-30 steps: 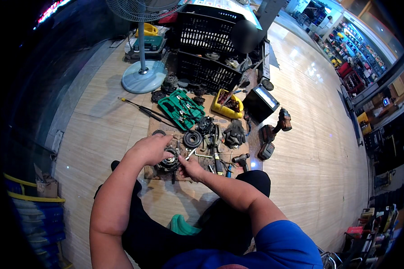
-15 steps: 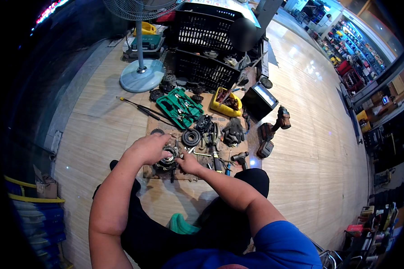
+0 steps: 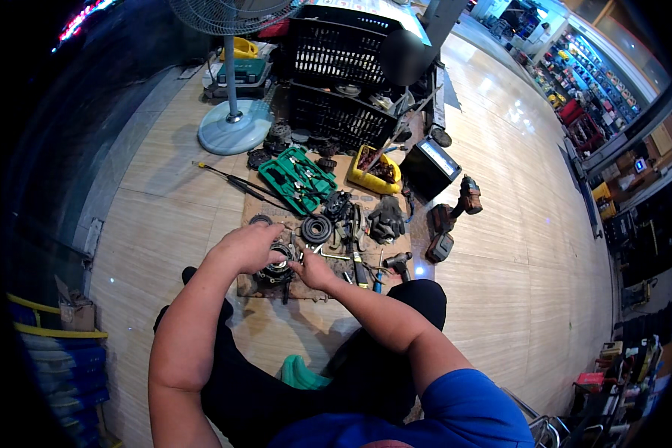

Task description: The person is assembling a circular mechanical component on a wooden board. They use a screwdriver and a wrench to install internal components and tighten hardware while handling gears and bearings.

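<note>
Low over a round, ring-shaped metal part [image 3: 275, 273] on a cardboard sheet, my left hand [image 3: 248, 248] has its fingers stretched out and apart, the thumb at the part's upper opening. Close against the part's right side is my right hand [image 3: 316, 272], its fingers bent together; whatever they hold is too small to make out. Beyond them lies a black wheel-like ring [image 3: 316, 229], with a smaller round piece [image 3: 260, 220] past my left fingers. An L-shaped metal key [image 3: 334, 256] rests just beyond my right hand.
A green tool case [image 3: 297, 181], a yellow container [image 3: 373, 170], dark gloves [image 3: 387, 219] and a hammer [image 3: 398, 260] surround the work. Right of the cardboard are a cordless driver [image 3: 468, 197] and a black battery [image 3: 431, 169]. Behind stand black crates [image 3: 342, 112] and a fan base [image 3: 235, 127].
My right hand has shifted slightly at the part's right side, its fingers angled a little further up. My left hand stays nearly still over the part.
</note>
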Demonstrator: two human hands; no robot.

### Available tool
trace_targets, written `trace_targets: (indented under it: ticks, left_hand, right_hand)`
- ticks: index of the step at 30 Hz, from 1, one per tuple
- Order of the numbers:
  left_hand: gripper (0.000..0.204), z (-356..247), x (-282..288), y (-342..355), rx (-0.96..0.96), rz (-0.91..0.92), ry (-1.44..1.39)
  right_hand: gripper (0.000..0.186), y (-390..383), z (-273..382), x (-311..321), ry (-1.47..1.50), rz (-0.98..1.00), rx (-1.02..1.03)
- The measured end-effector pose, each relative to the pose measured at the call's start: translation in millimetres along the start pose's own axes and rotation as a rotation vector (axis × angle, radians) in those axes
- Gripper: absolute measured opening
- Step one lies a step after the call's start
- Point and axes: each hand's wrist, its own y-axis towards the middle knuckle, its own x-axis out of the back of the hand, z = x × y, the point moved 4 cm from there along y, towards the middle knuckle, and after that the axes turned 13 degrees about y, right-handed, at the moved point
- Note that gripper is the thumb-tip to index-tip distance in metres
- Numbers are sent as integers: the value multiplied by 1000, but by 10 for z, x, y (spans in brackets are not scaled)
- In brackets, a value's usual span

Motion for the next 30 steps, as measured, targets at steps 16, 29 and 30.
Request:
trace_targets:
  ticks: [16, 29, 30]
  left_hand:
    - [56, -47, 42, 4, 17, -6, -30]
    - [51, -57, 42, 10, -13, -63, -42]
    - [51, -67, 44, 15, -11, -60, -41]
  right_hand:
    - [36, -36, 122, 75, -142, 123, 67]
    - [34, -2, 37, 89, -213, 49, 90]
    - [33, 5, -9, 106, -185, 28, 108]
